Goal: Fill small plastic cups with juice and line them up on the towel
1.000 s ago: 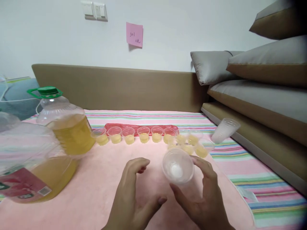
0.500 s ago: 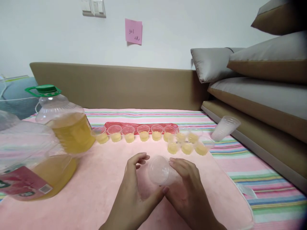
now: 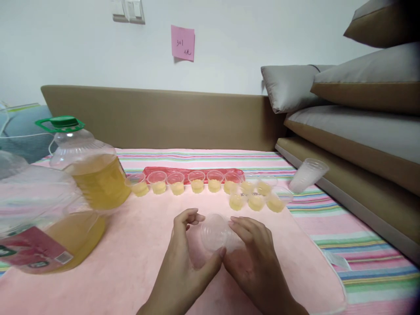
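A stack of clear plastic cups [image 3: 213, 234] lies tilted between my two hands, its round end turned to the left. My right hand [image 3: 257, 249] wraps round the stack, fingers over the top and thumb below. Curved beside it, my left hand [image 3: 187, 253] has thumb and fingers apart; its thumb tip comes close to the stack's lower edge, and I cannot tell whether it touches. Beyond my hands stands a row of clear cups [image 3: 197, 184] with yellow liquid in the bottom. Several more filled cups [image 3: 255, 202] cluster at the row's right end.
Two large jugs of yellow liquid stand at left, the farther jug [image 3: 98, 179] green-capped, the nearer jug [image 3: 82, 240] pink-labelled. A red plastic packet [image 3: 193, 171] lies behind the cups. Another cup stack [image 3: 308, 175] leans at right, near piled cushions [image 3: 361, 131]. A pink cloth [image 3: 138, 262] lies beneath.
The cup stack's round end has turned and shifted slightly left between my hands. My right fingers have moved a little left with it; the filled cups have stayed put.
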Motion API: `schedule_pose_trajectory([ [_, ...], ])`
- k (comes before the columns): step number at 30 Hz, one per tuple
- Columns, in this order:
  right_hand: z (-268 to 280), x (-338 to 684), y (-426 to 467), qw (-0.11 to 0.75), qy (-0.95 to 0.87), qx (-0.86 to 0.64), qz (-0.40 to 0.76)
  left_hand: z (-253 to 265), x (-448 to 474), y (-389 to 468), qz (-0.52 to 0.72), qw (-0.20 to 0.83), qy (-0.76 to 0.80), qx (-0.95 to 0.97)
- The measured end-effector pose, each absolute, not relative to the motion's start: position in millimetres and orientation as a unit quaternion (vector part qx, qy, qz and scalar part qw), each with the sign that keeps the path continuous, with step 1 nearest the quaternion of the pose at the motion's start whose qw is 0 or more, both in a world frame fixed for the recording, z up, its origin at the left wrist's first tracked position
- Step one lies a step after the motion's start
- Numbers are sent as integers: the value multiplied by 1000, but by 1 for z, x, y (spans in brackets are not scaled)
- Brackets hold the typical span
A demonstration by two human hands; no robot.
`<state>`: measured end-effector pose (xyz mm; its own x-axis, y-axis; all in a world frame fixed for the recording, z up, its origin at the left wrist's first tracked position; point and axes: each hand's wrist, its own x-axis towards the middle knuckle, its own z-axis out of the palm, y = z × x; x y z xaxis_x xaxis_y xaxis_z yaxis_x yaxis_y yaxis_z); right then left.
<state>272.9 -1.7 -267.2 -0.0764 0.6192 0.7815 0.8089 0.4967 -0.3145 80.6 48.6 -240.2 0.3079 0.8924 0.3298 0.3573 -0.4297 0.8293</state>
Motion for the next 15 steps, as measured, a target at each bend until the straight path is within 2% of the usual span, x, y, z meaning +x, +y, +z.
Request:
schedule_pose_trajectory([
  [5,-269,276,0,459,-725,-499,-119,-242,81,51,452,340,419,710],
  [11,-268,293,1,468,-684,-542,-143,-219,65,70,625,409,354,563],
  [15,-261,310,-1,519,-608,-584,-142,-209,44,85,634,348,365,586],
])
